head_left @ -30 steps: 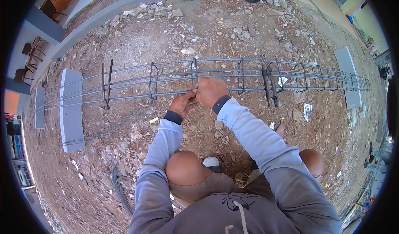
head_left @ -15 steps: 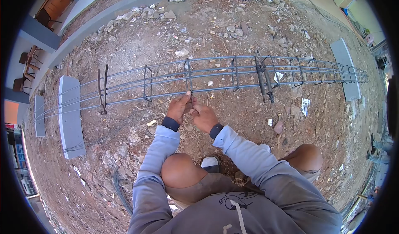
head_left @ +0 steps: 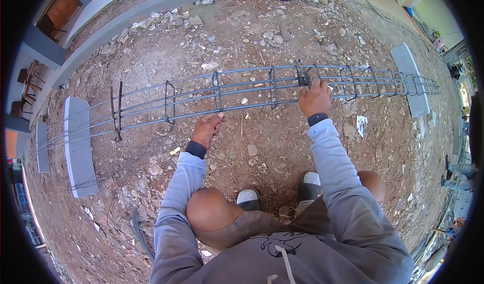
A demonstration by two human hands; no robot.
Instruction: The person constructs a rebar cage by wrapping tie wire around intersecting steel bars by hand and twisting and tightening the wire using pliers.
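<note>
A long rebar cage of parallel steel bars (head_left: 247, 106) with square stirrups runs across the ground in front of me. My left hand (head_left: 206, 129) is closed in a pinch at the near bar, by the lower corner of a stirrup (head_left: 218, 92). What its fingertips hold is too small to make out. Farther right, my right hand (head_left: 315, 101) reaches over the cage with its fingers curled on a dark pair of pincers (head_left: 302, 75) lying across the bars. The pincers' handles are mostly hidden under that hand.
Grey slabs lie under the bars at the left (head_left: 78, 158) and right (head_left: 417, 100). A darker stirrup (head_left: 120, 102) leans on the bars at left. A bundle of thin wire (head_left: 138, 228) lies at lower left. Rubble (head_left: 275, 38) covers the soil beyond the cage.
Both hands were together at the stirrup corner. My right hand has left it and moved right to the pincers, while my left hand stays at the near bar.
</note>
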